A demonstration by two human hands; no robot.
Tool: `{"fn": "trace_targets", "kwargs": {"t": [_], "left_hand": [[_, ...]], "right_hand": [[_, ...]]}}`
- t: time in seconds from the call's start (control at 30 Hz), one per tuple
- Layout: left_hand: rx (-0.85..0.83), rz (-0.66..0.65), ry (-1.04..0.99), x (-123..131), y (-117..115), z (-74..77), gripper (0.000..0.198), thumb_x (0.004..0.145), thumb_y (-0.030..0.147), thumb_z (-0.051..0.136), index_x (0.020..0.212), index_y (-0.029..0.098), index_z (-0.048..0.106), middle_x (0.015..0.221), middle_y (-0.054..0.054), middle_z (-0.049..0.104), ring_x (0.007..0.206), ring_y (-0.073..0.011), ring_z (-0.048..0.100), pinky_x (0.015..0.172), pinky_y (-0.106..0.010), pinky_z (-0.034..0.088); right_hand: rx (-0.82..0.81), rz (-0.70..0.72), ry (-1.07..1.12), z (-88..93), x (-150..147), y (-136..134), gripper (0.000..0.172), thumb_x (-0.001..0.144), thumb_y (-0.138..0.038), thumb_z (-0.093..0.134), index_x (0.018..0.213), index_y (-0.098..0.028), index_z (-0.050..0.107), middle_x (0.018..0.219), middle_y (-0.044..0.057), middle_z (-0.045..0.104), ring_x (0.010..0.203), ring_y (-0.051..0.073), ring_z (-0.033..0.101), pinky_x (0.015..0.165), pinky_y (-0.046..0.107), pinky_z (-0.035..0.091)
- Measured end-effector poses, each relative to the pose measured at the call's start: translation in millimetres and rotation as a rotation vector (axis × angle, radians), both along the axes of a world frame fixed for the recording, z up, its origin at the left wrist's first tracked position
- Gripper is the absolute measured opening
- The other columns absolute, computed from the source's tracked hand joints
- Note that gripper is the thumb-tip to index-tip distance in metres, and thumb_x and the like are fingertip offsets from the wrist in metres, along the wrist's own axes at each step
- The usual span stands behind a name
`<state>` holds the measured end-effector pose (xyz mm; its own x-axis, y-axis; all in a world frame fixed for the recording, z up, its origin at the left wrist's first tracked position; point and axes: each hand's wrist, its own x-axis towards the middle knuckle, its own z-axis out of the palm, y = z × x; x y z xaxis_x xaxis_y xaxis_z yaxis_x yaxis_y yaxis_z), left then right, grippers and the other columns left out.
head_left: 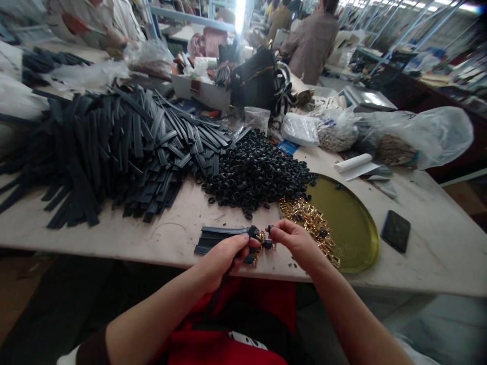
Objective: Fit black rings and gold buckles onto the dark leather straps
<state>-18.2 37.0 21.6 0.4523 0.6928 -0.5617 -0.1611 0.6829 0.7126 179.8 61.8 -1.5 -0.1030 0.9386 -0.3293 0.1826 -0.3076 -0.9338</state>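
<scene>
My left hand [227, 253] is closed around a black strap [218, 293] whose lower end hangs down over the table's front edge. The strap's folded end [252, 231] sticks out past my thumb. Between thumb and fingertips, my right hand [294, 242] pinches a small black loop [270, 229], just right of that end. Beneath the hands lie a few flat black straps [216, 234] with gold buckles at their right ends, partly hidden by my left hand. Close to my right hand, loose gold buckles [308, 218] are heaped on the left side of a round gold tray [359, 218].
A large pile of black straps [114, 132] covers the table's left. Beside it is a heap of small black loops [254, 170]. A phone [396, 231] lies right of the tray. Farther back are a black bag [254, 83] and plastic bags [441, 134]. Other people stand beyond the table.
</scene>
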Motion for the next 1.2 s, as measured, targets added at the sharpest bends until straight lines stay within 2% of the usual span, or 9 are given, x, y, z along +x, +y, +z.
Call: {"fn": "trace_targets", "kwargs": {"t": [0.1,0.23,0.5,0.67,0.77,0.9,0.97,1.1,1.2], "left_hand": [[0.284,-0.072,0.132,5,-6,2.6,0.021,0.079,0.033,0.051,0.083,0.013,0.056,0.060,0.005,0.044,0.051,-0.0058,0.035,0.049,-0.018,0.027],[0.598,-0.122,0.361,7,-23,1.1,0.026,0.084,0.036,0.043,0.074,0.015,0.055,0.060,0.003,0.051,0.057,-0.0095,0.045,0.057,-0.021,0.033],[0.815,-0.194,0.644,-1,-61,9.3,0.031,0.087,0.037,0.035,0.075,0.018,0.055,0.060,0.002,0.053,0.057,-0.0119,0.049,0.054,-0.022,0.032],[1.001,-0.377,0.858,-2,-74,18.9,0.027,0.085,0.031,0.036,0.074,0.018,0.057,0.068,-0.002,0.060,0.061,-0.0146,0.053,0.055,-0.024,0.031],[0.965,-0.455,0.754,-4,-79,21.9,0.027,0.085,0.030,0.035,0.078,0.017,0.057,0.068,-0.002,0.060,0.062,-0.0146,0.054,0.056,-0.023,0.034],[0.719,-0.544,0.497,-8,-81,22.0,0.037,0.086,0.031,0.032,0.119,0.018,0.043,0.069,0.000,0.061,0.058,-0.0145,0.056,0.055,-0.023,0.041],[0.728,-0.485,0.500,-6,-79,19.4,0.045,0.086,0.034,0.033,0.128,0.017,0.036,0.084,-0.004,0.064,0.071,-0.0170,0.059,0.065,-0.027,0.045],[0.820,-0.318,0.510,2,-65,10.9,0.044,0.086,0.040,0.035,0.121,0.016,0.046,0.119,-0.009,0.055,0.106,-0.0219,0.051,0.092,-0.030,0.036],[0.759,-0.310,0.530,4,-49,2.9,0.035,0.085,0.043,0.035,0.095,0.018,0.056,0.088,-0.003,0.062,0.083,-0.0188,0.055,0.076,-0.026,0.041]], "right_hand": [[-0.153,-0.157,0.418,8.5,-18,-27,0.027,0.063,-0.035,0.071,0.080,-0.019,0.056,0.069,-0.004,0.060,0.057,0.008,0.054,0.063,0.024,0.046],[-0.203,-0.283,0.631,13.3,-34,-53,0.033,0.056,-0.029,0.077,0.084,-0.020,0.063,0.076,-0.003,0.064,0.059,0.006,0.056,0.062,0.020,0.047],[-0.090,-0.206,0.556,13.6,-35,-93,0.025,0.063,-0.031,0.073,0.084,-0.020,0.065,0.075,-0.001,0.065,0.060,0.007,0.057,0.064,0.023,0.047],[0.133,-0.089,0.242,14.3,-34,-116,0.022,0.068,-0.032,0.068,0.087,-0.021,0.066,0.081,0.001,0.064,0.072,0.014,0.058,0.072,0.030,0.047],[0.250,-0.040,0.117,17.9,-31,-124,0.018,0.069,-0.029,0.065,0.086,-0.021,0.065,0.084,0.002,0.062,0.078,0.016,0.057,0.074,0.031,0.046],[0.180,-0.148,0.297,22.6,-31,-126,0.029,0.067,-0.028,0.067,0.093,-0.022,0.056,0.075,-0.003,0.058,0.067,0.012,0.056,0.066,0.027,0.047],[0.162,-0.166,0.374,20.5,-39,-126,0.036,0.066,-0.027,0.067,0.098,-0.023,0.051,0.074,-0.004,0.056,0.066,0.011,0.056,0.065,0.025,0.046],[0.216,-0.148,0.421,8.1,-47,-118,0.063,0.066,-0.030,0.067,0.120,-0.027,0.033,0.086,-0.001,0.059,0.079,0.014,0.059,0.074,0.029,0.046],[0.310,-0.169,0.032,2.4,-14,-98,0.053,0.073,-0.035,0.061,0.119,-0.023,0.039,0.086,0.001,0.060,0.074,0.015,0.058,0.068,0.029,0.046]]}}
